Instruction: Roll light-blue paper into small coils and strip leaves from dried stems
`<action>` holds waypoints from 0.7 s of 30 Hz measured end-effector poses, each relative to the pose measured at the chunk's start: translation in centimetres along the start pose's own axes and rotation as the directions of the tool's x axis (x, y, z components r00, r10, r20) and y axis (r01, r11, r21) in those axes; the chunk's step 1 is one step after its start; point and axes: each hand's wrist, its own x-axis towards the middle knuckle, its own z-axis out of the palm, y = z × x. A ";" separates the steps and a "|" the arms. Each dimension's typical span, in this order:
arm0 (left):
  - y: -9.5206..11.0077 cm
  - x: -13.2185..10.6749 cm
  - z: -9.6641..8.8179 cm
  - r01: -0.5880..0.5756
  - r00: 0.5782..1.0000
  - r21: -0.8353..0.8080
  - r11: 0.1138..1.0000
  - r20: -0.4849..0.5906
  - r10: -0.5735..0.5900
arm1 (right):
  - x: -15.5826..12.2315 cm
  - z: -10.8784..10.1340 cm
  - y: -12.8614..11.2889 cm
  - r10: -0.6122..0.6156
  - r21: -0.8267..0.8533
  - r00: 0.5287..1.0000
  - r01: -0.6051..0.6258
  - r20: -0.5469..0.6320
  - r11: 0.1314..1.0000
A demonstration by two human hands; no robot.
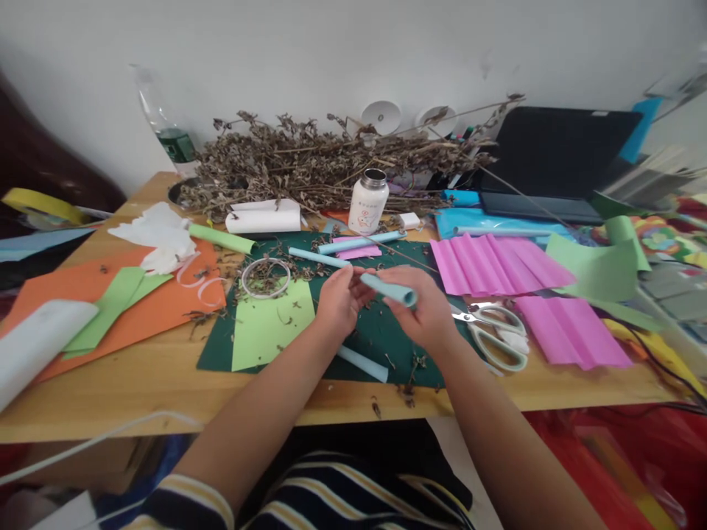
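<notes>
My right hand (423, 305) is closed round a rolled light blue paper tube (389, 290), its open end facing me to the right. My left hand (339, 302) is beside the tube's other end with fingers curled in; what they pinch is hidden. A thinner blue paper tube (317, 257) ends at my left thumb, and I cannot tell whether the thumb touches it. Another blue tube (363, 364) lies below my left wrist on the dark green cutting mat (215, 353). Behind lies one more blue tube (361, 243). Scissors (497, 331) rest right of my right hand.
Dried plant stems (309, 162) pile along the wall, behind a white open bottle (369, 202). Pink crepe paper (497, 265) and a black laptop (563, 158) are at the right. Orange paper (138, 324), a white roll (44, 342) and a tape ring (266, 278) are left.
</notes>
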 end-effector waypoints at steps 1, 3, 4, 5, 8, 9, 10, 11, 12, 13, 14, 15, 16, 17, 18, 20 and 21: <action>0.0 0.1 -0.1 -0.028 1.000 0.064 0.998 0.012 0.027 | 0.0 -0.4 0.3 0.077 0.049 0.994 -0.074 -0.073 0.996; 0.1 0.3 -0.5 -0.114 0.993 0.219 0.969 0.032 0.110 | -0.2 -1.1 1.0 0.224 0.122 0.953 -0.203 -0.202 0.972; 0.2 0.4 -0.7 -0.173 0.985 0.323 0.931 0.062 0.162 | -0.3 -1.4 1.4 0.279 0.143 0.926 -0.249 -0.254 0.958; 0.4 0.4 -1.0 -0.245 0.970 0.449 0.859 0.117 0.215 | -0.4 -1.6 1.8 0.315 0.161 0.901 -0.278 -0.299 0.947; 0.8 0.3 -1.7 -0.471 0.882 0.792 0.388 0.412 0.230 | -0.9 -1.8 2.8 0.388 0.188 0.852 -0.342 -0.351 0.921; 0.9 0.2 -1.8 -0.538 0.842 0.819 0.201 0.511 0.173 | -1.2 -1.8 3.0 0.406 0.185 0.849 -0.363 -0.337 0.913; 1.0 0.2 -1.9 -0.599 0.799 0.799 0.052 0.592 0.106 | -1.4 -1.8 3.1 0.417 0.173 0.854 -0.381 -0.312 0.908; 1.0 0.2 -1.9 -0.655 0.753 0.754 -0.052 0.657 0.044 | -1.8 -1.9 3.0 0.419 0.150 0.864 -0.392 -0.281 0.908; 1.0 0.2 -1.9 -0.705 0.705 0.699 -0.117 0.709 -0.008 | -2.1 -2.0 2.9 0.407 0.116 0.881 -0.390 -0.241 0.914; 1.0 0.2 -1.8 -0.747 0.659 0.646 -0.157 0.751 -0.046 | -2.5 -2.1 2.7 0.382 0.076 0.902 -0.375 -0.199 0.924; 1.0 0.2 -1.7 -0.778 0.620 0.601 -0.184 0.782 -0.068 | -2.8 -2.2 2.5 0.351 0.031 0.924 -0.350 -0.153 0.936; 0.9 0.1 -1.5 -0.797 0.591 0.568 -0.204 0.803 -0.076 | -3.2 -2.3 2.2 0.316 -0.014 0.943 -0.319 -0.105 0.947; 0.9 0.0 -1.4 -0.810 0.570 0.545 -0.218 0.818 -0.075 | -3.6 -2.3 2.0 0.284 -0.056 0.957 -0.288 -0.060 0.956; 0.8 -0.2 -1.2 -0.817 0.557 0.532 -0.224 0.828 -0.065 | -3.9 -2.4 1.8 0.259 -0.092 0.966 -0.260 -0.024 0.961; 0.8 -0.5 -1.1 -0.820 0.549 0.527 -0.221 0.834 -0.048 | -4.2 -2.4 1.6 0.242 -0.122 0.970 -0.240 0.001 0.963; 0.9 -1.1 -0.8 -0.829 0.537 0.527 -0.187 0.843 -0.008 | -4.6 -2.3 1.4 0.211 -0.171 0.977 -0.202 0.032 0.964; 0.9 -1.4 -0.7 -0.839 0.527 0.522 -0.154 0.850 0.010 | -4.6 -2.2 1.3 0.194 -0.191 0.980 -0.181 0.049 0.965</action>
